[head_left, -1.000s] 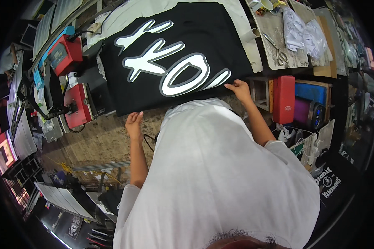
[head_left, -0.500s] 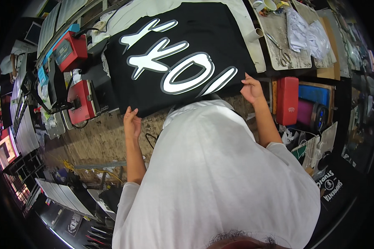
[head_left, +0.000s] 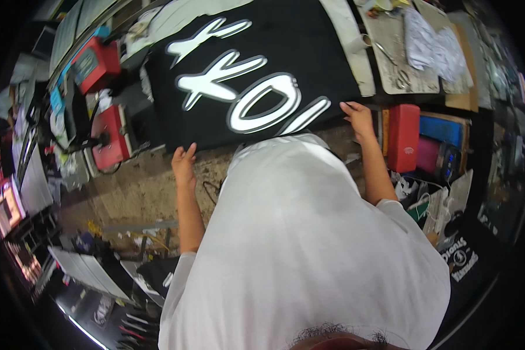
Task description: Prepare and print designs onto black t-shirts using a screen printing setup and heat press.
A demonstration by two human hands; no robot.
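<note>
A black fabric piece [head_left: 297,41], printed with large white letter shapes outlined in grey [head_left: 265,105], lies spread over a pale sheet on the bench. My left hand [head_left: 184,165] is at its near-left edge, fingertips on the hem. My right hand [head_left: 359,121] pinches the near-right edge. Below the fabric, my white shirt covers the middle of the view.
Two red machines [head_left: 99,67] stand at left, beside black arms. At right are a worn board [head_left: 396,84] with scissors [head_left: 399,76] and white cloths [head_left: 426,46], a paper roll [head_left: 360,44], a red box [head_left: 403,140] and a blue case [head_left: 437,131].
Both hands have moved slightly upward, the left one also a little leftward and the right one farther rightward. The fabric's near edge has shifted with them, a little away from me.
</note>
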